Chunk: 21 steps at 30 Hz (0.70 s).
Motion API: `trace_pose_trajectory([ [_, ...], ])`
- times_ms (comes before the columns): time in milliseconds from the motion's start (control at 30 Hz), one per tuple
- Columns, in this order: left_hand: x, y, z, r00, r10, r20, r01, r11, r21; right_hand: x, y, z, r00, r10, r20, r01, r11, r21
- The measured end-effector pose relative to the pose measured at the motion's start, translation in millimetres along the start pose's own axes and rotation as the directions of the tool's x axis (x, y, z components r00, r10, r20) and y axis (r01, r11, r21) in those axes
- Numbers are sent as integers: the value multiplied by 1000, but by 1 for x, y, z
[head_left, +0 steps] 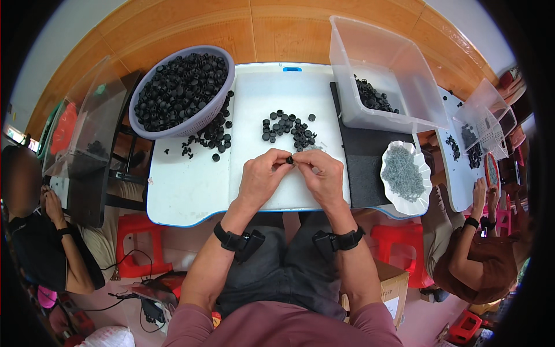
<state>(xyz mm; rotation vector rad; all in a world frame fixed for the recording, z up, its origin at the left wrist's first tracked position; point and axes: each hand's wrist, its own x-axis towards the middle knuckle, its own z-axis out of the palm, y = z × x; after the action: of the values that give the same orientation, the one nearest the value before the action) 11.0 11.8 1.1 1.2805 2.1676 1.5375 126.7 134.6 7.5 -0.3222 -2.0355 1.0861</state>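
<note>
Black cap (289,159) is pinched between left hand (263,176) and right hand (321,173); beyond them, basket (219,110) remains heaped, few caps (289,130) finished.

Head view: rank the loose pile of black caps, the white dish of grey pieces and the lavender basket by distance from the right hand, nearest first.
From the right hand:
1. Loose pile of black caps, just beyond it on the table.
2. White dish of grey pieces, to its right.
3. Lavender basket, far left.

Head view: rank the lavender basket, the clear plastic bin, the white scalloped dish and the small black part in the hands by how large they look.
1. clear plastic bin and lavender basket: they look about equal, and fisheye bending makes ranking them unsure.
2. white scalloped dish
3. small black part, pinched between both hands
</note>
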Motion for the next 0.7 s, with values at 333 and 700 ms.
trace_pose_trajectory([
  [333,7,-1,-7,991,-96,88,104,990,-93,0,0,2,987,-157,18,158,973,-166],
  [700,18,-1,-24,903,-274,330,385,858,-339,-1,-1,4,949,-314,32,311,914,-259],
])
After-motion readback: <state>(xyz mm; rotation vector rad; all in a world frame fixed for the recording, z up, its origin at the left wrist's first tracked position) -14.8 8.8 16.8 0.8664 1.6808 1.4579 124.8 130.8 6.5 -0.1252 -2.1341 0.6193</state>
